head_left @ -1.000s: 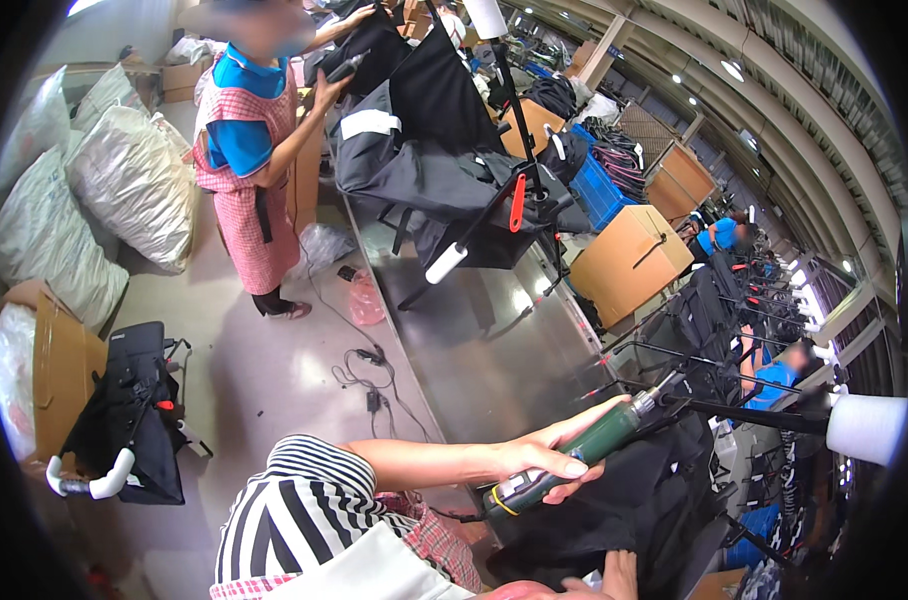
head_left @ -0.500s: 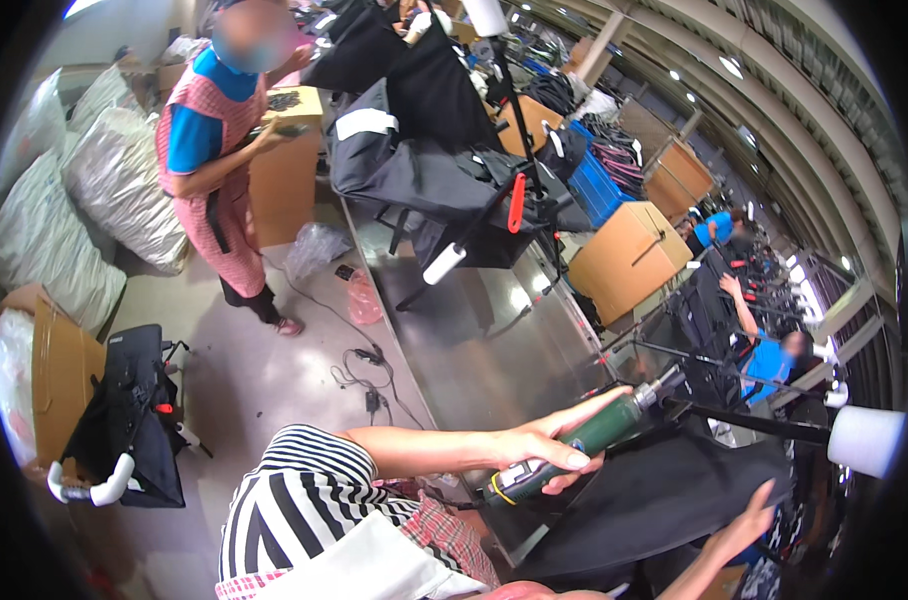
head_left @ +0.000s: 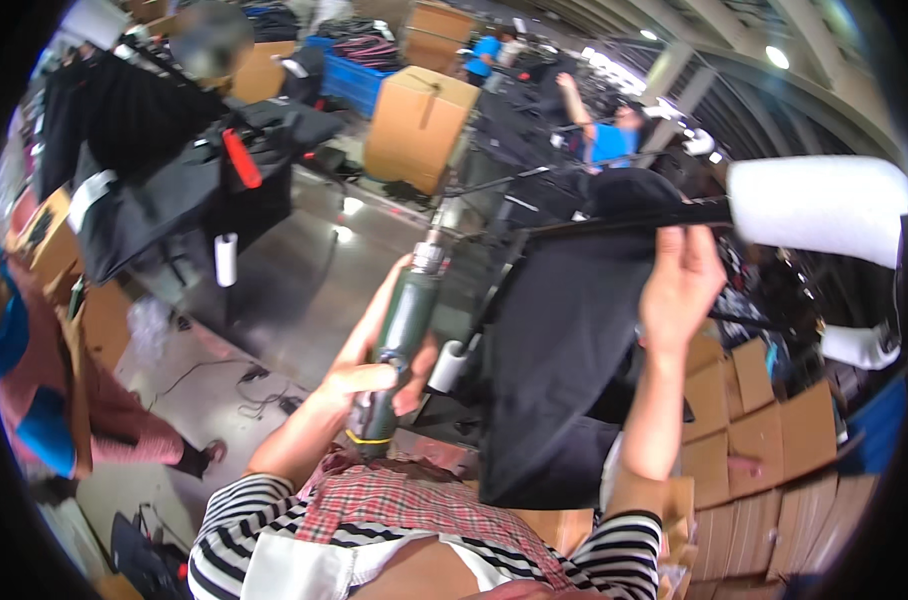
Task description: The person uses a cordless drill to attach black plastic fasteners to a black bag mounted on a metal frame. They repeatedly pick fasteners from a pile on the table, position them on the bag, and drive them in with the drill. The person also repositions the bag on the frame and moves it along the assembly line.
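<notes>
My left hand (head_left: 369, 378) is wrapped round a green electric screwdriver (head_left: 404, 315) with a silver chuck and a yellow band at its lower end. It points up and away from me, its bit near a black tube. My right hand (head_left: 679, 290) is raised, its fingers closed at the top edge of a black fabric-covered frame (head_left: 564, 300), just below its dark tube. White foam (head_left: 819, 205) wraps the tube's right end. The black fabric hangs between my two arms, close to my body. The fingertips of my right hand are partly hidden at the tube.
A metal worktop (head_left: 304, 235) stretches ahead, with another black fabric frame (head_left: 174, 190) bearing a red strap at left. Cardboard cartons stand beyond it (head_left: 419, 130) and at right (head_left: 754, 430). A co-worker in pink (head_left: 114, 400) stands at left; another in blue (head_left: 614, 143) works farther off.
My view has swung to the right. My left hand has turned the screwdriver more upright, away from the tube end. My right hand has gone from spread fingers to closing at the frame's edge.
</notes>
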Available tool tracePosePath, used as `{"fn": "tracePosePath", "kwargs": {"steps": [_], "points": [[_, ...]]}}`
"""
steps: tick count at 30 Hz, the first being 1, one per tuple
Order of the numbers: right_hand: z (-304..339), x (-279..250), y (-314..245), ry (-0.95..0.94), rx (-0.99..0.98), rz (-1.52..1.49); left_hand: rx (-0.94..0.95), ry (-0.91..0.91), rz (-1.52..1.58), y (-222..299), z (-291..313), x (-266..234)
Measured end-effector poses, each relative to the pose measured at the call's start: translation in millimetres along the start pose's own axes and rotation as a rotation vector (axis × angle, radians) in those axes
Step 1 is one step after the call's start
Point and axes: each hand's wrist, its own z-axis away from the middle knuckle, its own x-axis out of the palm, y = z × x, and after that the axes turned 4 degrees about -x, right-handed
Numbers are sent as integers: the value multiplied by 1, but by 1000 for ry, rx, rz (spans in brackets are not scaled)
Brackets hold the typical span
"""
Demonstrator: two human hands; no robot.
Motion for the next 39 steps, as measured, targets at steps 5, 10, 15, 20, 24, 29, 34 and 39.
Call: {"fn": "tracePosePath", "kwargs": {"steps": [5, 10, 15, 20, 24, 29, 34, 39], "points": [[-7, -4, -6, -44, 6, -110, -53, -62, -23, 0, -9, -9], [-17, -10, -5, -316, 101, -574, -110, 6, -132, 3, -15, 5], [-32, 1, 4, -565, -20, -770, -170, -74, -115, 3, -23, 13], [-26, 3, -22, -324, 116, -338, -231, -138, -137, 6, -27, 29], [-27, -18, -26, -296, -7, -127, -300, -176, -248, 17, -33, 47], [-31, -30, -18, -416, -144, -235, -327, -202, -346, 18, -46, 68], [-35, -40, -18, -521, -183, -217, -343, -224, -337, 13, -51, 73], [-30, -38, -19, -497, -155, -241, -344, -226, -312, 6, -53, 76]]}}
